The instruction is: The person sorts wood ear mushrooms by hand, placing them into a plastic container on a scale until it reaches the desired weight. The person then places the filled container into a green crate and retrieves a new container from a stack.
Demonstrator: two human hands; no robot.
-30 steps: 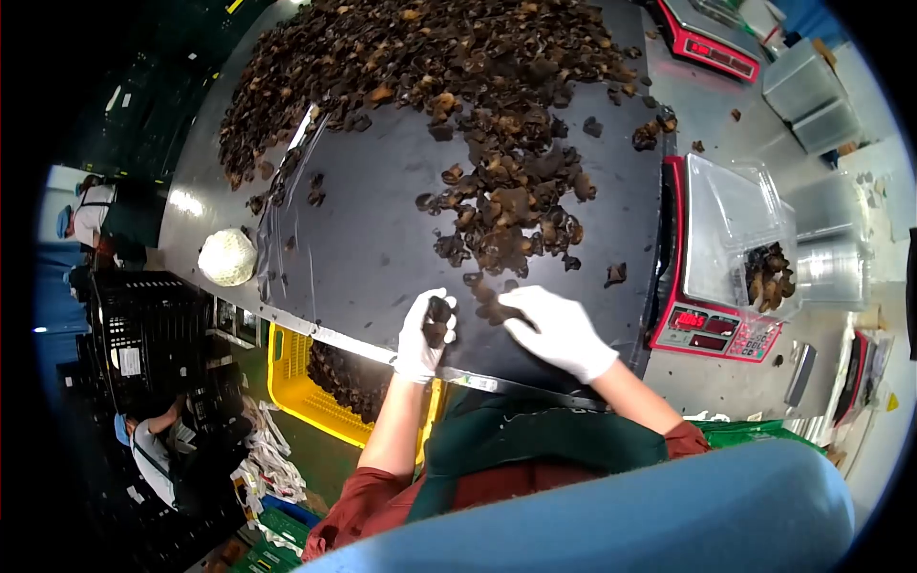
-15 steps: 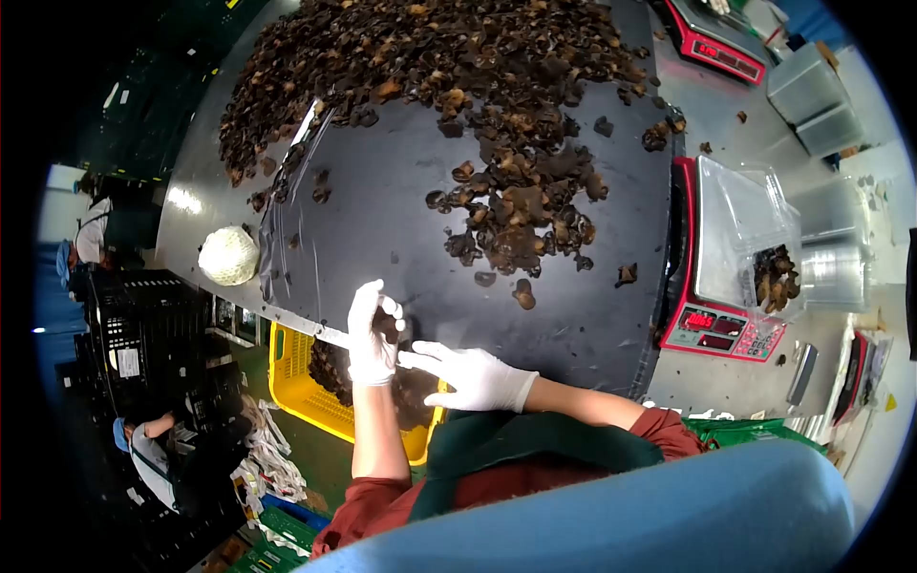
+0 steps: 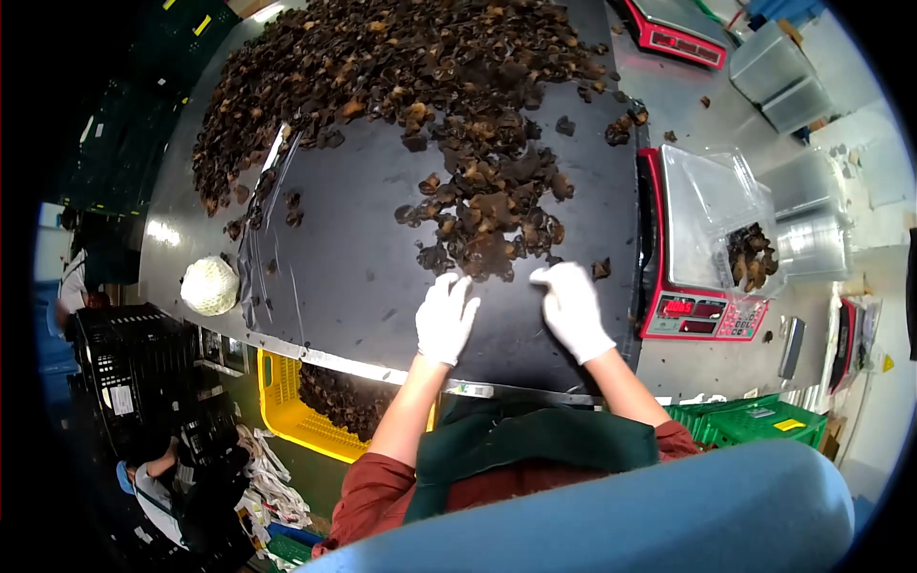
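Both my hands wear white gloves and reach over the black sheet [image 3: 344, 239] covering the table. My left hand [image 3: 446, 320] is near the lower edge of a heap of dark brown wood ear mushrooms [image 3: 492, 215]; its fingers are spread and nothing shows in them. To the right of it, my right hand [image 3: 575, 313] hovers low over the sheet with its fingers apart, near the heap's lower right edge. Partly hidden behind my left forearm, a yellow basket [image 3: 277, 401] below the table edge holds many mushrooms.
A red scale [image 3: 702, 315] at the right bears a clear plastic box [image 3: 750, 215] with some mushrooms. A second scale [image 3: 678, 38] stands farther back. Clear tubs [image 3: 778, 76] line the right side. A white netted ball [image 3: 209, 286] lies at left. Another person [image 3: 158, 487] is at lower left.
My left hand has moved right from above the yellow basket, where dark pieces showed at its fingers, to the sheet. My right hand has moved up and right. The camera view has shifted slightly.
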